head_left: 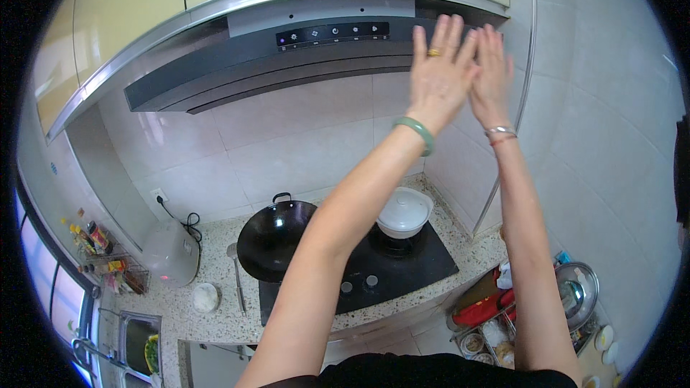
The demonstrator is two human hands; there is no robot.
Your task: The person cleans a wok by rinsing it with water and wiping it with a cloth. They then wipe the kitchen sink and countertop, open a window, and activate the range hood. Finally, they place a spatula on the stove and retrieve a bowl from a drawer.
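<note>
Both hands, left hand (440, 75) & right hand (491, 72), are held up flat, fingers spread, nothing gripped, by the range hood (287, 50); wok (275, 237) & white pot (405, 212) sit untouched below on the stove (402, 266).

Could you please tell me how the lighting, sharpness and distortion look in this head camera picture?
In the head view, daylight is even; glare streaks the glossy grey range hood and white wall tiles. Fisheye bending curves the hood's edge, with black corners. The raised left hand and right hand look slightly soft; the round black wok stays sharp.
</note>
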